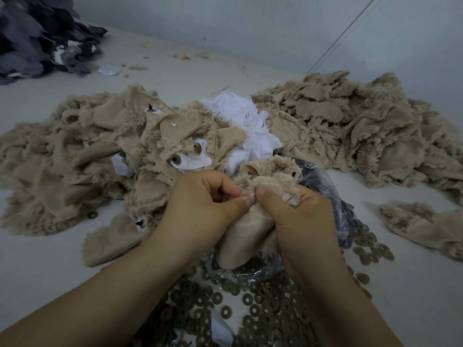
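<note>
A beige plush fabric piece (246, 231) hangs between both hands over the table, its smooth backing toward me and fuzzy pile at the top. My left hand (200, 204) pinches its upper edge with thumb and curled fingers. My right hand (303, 216) grips the same piece from the right, thumb pressed on the fabric next to the left thumb. A dark eye stud (293, 174) shows in the fuzzy part above my right hand.
A big heap of beige plush pieces (87, 156) lies left, another heap (363, 131) right. White fabric scraps (245, 121) lie between. Several ring washers (250, 304) spill from a clear plastic bag (323, 194). A dark grey fabric pile (42, 36) sits far left.
</note>
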A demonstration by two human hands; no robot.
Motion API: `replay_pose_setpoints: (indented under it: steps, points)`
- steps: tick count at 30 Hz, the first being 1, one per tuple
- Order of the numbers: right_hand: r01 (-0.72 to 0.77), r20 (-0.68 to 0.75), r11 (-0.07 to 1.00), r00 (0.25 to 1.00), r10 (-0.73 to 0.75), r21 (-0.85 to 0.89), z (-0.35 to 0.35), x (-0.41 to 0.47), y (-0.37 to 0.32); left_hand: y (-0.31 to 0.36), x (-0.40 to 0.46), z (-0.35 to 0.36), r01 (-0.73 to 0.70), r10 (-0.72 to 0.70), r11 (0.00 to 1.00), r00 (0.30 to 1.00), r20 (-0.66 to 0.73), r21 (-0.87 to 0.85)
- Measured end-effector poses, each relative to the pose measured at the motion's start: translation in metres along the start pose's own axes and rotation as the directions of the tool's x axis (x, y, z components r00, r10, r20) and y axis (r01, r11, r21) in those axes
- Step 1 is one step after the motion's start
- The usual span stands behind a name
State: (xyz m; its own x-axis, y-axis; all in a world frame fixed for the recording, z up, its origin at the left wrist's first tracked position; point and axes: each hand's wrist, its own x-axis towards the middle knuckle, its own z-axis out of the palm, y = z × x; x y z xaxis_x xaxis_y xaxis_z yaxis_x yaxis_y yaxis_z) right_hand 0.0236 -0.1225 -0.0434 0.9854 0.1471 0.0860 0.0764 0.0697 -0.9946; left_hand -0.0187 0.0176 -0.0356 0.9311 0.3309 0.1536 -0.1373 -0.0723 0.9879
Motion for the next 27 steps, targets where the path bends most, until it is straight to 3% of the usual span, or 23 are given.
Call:
replay_pose_setpoints:
  steps: [7,11,12,14,16,18,23,27]
  points:
    - [0.095,-0.006,0.992,0.995,-0.096,-0.087,0.0,-0.002,0.0,0.0,0.004,-0.001,0.116,-0.114,0.986,0.993,0.022,-0.12]
    - [0.076,0.0,0.993,0.997,-0.076,-0.09,0.004,-0.004,0.001,0.0,0.009,0.003,0.223,-0.233,0.962,0.971,-0.046,-0.156]
    - [0.063,-0.004,0.995,0.998,-0.064,-0.08,0.004,-0.004,0.0,0.0,0.008,0.003,0.186,-0.193,0.978,0.978,-0.079,-0.095]
    - [0.018,-0.006,0.999,1.0,-0.018,-0.042,0.001,-0.002,-0.001,-0.001,0.004,0.002,-0.044,0.062,0.989,0.99,-0.125,0.143]
    - [-0.015,0.008,0.998,1.0,0.015,-0.059,-0.002,0.0,-0.003,0.001,-0.002,0.0,-0.367,0.416,0.841,0.908,-0.042,0.397]
    - [-0.023,0.028,0.995,0.999,0.026,-0.093,-0.003,0.001,-0.004,-0.004,-0.006,0.003,-0.551,0.591,0.676,0.802,0.088,0.488]
    - [0.019,-0.012,0.985,1.0,-0.022,-0.171,-0.007,0.003,-0.004,-0.011,-0.006,0.006,-0.453,0.48,0.742,0.874,0.08,0.495]
    - [-0.096,0.082,0.995,0.992,0.097,-0.016,-0.007,0.005,-0.004,-0.003,0.01,0.0,-0.447,0.423,0.789,0.893,0.156,0.422]
